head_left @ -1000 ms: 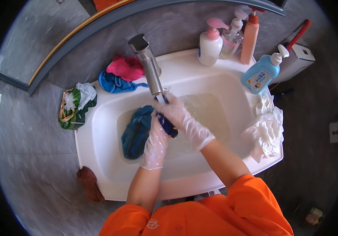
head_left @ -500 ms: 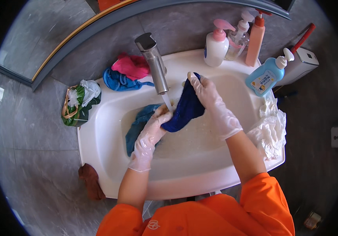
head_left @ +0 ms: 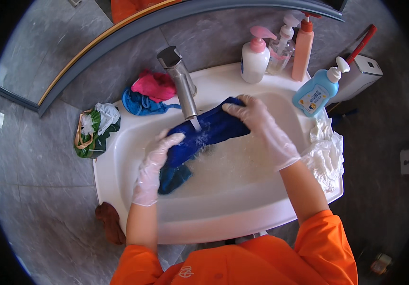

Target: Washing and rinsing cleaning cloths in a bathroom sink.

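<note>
White sink [head_left: 242, 221], grey wall [head_left: 214, 42], blue cloth [head_left: 221, 127]

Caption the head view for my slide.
Gloved left hand and right hand hold a dark blue cloth under a running faucet over a white sink.

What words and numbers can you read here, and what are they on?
None clearly.
Blue pump bottle: its printed label is too small and blurred to read.
Orange shirt: its white emblem is too blurred to read.
I can't make out any others.
</note>
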`<state>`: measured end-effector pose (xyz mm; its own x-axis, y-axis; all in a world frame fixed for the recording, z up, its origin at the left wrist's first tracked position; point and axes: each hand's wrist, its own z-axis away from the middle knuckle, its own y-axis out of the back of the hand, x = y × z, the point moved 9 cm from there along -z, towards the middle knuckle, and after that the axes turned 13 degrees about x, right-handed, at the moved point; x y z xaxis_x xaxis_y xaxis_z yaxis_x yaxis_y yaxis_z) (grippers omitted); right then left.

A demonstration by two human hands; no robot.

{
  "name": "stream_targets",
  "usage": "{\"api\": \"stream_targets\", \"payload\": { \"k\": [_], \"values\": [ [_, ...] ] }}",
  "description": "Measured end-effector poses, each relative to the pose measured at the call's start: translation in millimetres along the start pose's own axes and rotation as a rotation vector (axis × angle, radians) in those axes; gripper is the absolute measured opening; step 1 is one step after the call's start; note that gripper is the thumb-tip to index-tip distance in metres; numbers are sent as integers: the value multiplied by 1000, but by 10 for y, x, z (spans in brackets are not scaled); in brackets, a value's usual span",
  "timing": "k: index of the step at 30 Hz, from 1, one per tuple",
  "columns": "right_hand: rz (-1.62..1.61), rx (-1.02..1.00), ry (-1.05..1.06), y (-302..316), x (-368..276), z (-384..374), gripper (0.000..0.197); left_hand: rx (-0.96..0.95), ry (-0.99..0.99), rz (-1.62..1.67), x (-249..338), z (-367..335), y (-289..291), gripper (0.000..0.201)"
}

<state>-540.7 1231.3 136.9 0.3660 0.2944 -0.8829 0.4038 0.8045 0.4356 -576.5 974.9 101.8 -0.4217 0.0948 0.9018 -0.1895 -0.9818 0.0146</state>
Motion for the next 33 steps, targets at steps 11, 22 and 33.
{"api": "stream_targets", "payload": {
  "k": [11,22,33],
  "values": [
    [-367,-348,-186,-1341,657,432,72,237,-524,-90,990,541,131,15],
    [-745,-4,-189,-1158,183,383,39,-6,397,998,-667,295,-536,75],
    [57,199,157,-666,-160,258,40,129,254,659,-779,-125,-730,30]
  ]
}}
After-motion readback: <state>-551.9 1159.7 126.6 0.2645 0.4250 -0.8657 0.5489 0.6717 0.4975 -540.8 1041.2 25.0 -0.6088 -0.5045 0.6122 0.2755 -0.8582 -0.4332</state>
